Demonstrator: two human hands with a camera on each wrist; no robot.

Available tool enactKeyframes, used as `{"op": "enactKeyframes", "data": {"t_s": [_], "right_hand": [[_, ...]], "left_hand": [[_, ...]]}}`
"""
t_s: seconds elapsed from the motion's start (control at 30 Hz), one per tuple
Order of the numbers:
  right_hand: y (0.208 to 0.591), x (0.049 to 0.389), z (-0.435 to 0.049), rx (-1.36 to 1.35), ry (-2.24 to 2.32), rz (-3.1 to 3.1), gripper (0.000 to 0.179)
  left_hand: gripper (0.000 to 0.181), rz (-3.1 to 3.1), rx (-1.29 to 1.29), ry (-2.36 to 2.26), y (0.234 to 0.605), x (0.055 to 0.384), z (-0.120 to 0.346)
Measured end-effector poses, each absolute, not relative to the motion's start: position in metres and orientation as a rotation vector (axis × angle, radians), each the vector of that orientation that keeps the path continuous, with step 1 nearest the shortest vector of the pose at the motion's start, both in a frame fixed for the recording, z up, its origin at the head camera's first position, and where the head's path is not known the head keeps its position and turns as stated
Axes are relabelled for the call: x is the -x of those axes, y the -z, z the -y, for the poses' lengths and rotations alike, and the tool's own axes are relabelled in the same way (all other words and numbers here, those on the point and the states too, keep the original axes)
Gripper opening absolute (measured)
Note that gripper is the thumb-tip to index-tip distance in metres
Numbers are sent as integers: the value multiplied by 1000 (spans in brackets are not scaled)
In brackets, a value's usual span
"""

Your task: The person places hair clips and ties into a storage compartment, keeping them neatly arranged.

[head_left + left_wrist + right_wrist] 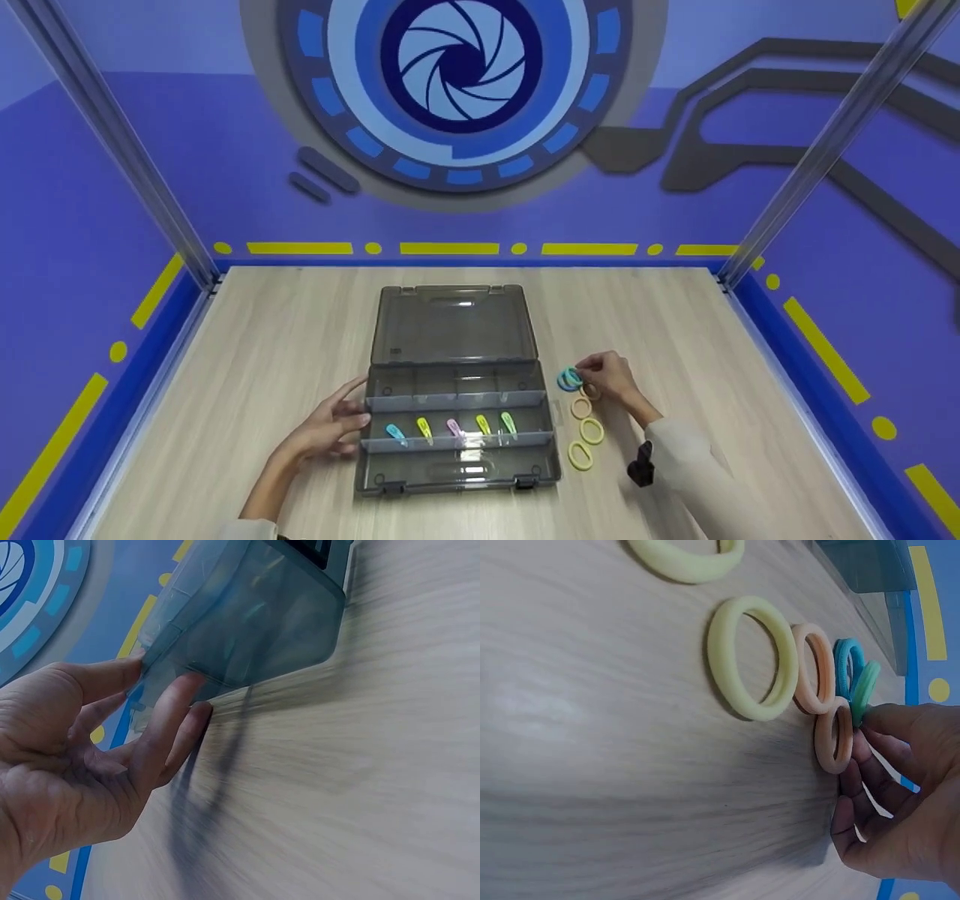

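My right hand [609, 376] pinches a mint green hair tie [865, 694] between thumb and fingertips, tilted up from the table. Right beside it lies a blue hair tie [841, 664]. Two peach hair ties [823, 735] and two pale yellow ones [721, 652] lie in a line towards the front. A grey see-through compartment box [457, 474] stands with its lid laid back. Its middle row holds several snap hair clips: blue [396, 433], yellow, pink [453, 428] and green. At the box's left wall, my left hand [326, 429] touches it with loosely bent fingers.
The box lid [454, 326] lies back towards the rear wall. Clear dividers [457, 403] split the box into rows. Two dark latches [527, 484] sit on its front edge. Printed blue panels [465, 217] and metal posts enclose the wooden table [285, 322].
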State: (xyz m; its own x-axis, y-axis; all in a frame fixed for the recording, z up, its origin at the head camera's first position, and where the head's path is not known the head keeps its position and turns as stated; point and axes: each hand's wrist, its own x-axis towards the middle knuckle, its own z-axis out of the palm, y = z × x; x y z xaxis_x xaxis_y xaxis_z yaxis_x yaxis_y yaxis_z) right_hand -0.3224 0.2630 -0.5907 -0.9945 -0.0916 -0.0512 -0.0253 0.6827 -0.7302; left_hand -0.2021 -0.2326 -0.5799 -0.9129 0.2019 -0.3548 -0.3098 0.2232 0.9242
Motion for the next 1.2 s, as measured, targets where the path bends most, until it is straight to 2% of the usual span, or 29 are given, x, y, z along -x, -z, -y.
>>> {"op": "enactKeyframes", "data": {"t_s": [0.27,0.63,0.97,1.2], "right_hand": [[592,320,-262,31,1174,-2885,8],[581,320,-268,169,1261,-3042,6],[563,313,-262,205,1418,-2862,8],[549,306,-253,139,1532,-2696,15]], "left_hand": [[74,-2108,123,-1737,579,201,233],[78,-2096,66,-1734,579,200,233],[77,-2104,112,-1740,577,199,233],[78,-2094,39,-1744,577,199,234]]}}
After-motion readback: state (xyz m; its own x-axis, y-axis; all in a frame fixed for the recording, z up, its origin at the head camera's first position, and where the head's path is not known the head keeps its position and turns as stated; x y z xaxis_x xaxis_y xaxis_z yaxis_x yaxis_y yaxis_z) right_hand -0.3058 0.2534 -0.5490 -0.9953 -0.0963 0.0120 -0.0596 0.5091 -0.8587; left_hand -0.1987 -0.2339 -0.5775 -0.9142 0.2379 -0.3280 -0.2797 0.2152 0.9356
